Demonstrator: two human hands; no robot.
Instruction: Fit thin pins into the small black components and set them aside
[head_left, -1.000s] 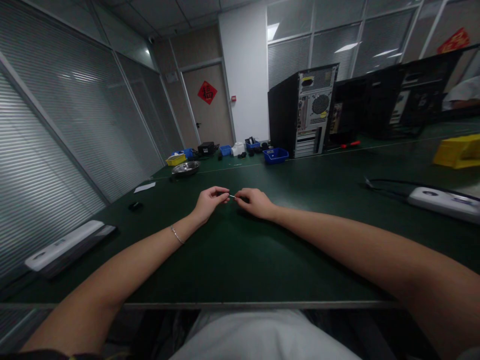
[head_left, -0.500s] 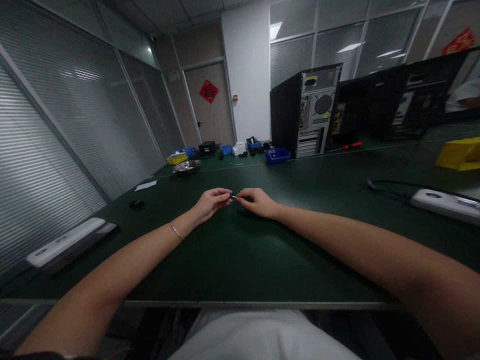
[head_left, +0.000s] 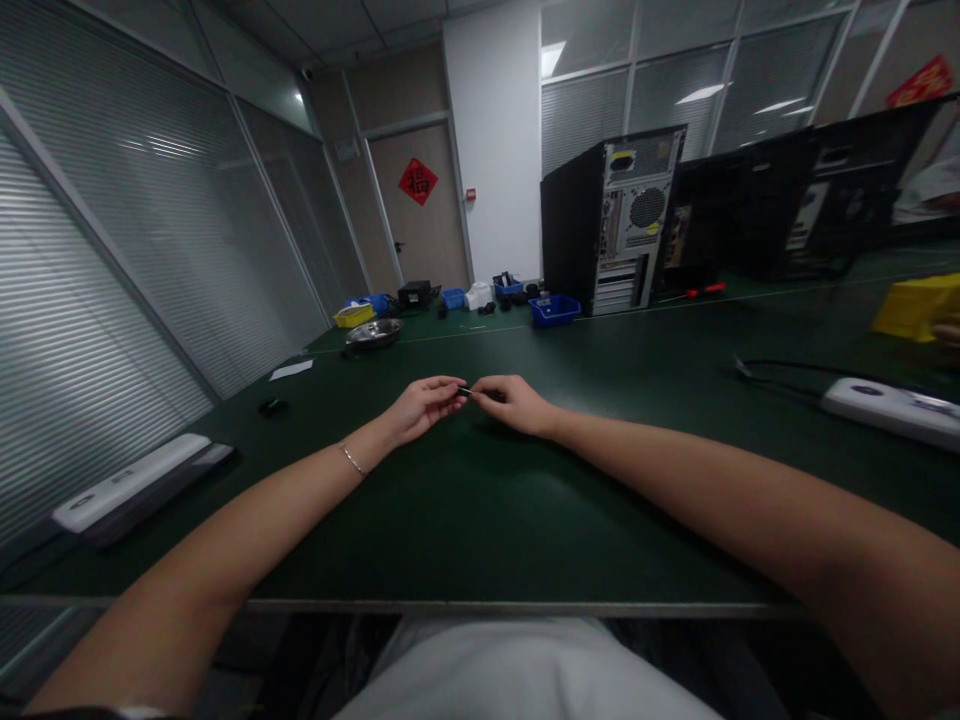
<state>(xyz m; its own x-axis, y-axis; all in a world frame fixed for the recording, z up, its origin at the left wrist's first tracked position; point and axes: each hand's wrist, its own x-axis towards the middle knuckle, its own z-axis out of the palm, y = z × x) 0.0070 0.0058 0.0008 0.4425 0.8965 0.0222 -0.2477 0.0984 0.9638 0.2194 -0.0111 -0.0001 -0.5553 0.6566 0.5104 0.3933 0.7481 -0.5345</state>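
Between my hands, a little above the green table (head_left: 480, 530), is a small thin dark piece (head_left: 464, 391) with a bright, pale edge; it is too small to name. My left hand (head_left: 427, 408) has thumb and fingers closed on its left end. From the right, my right hand (head_left: 514, 404) pinches at its other end, with the fingertips nearly meeting those of the left. What the right fingers grip is mostly hidden. A thin bracelet (head_left: 351, 459) circles my left wrist.
A black computer tower (head_left: 574, 230) stands at the back right, beside a blue bin (head_left: 555, 310). A metal bowl (head_left: 375, 333) sits back left. White power strips (head_left: 892, 408) lie at both sides. Another person's hand (head_left: 948, 328) touches a yellow holder (head_left: 904, 308) at the right edge.
My fingertips have come slightly closer together around the small piece, and less of it shows. Another person's hand has appeared by the yellow holder at the right edge.
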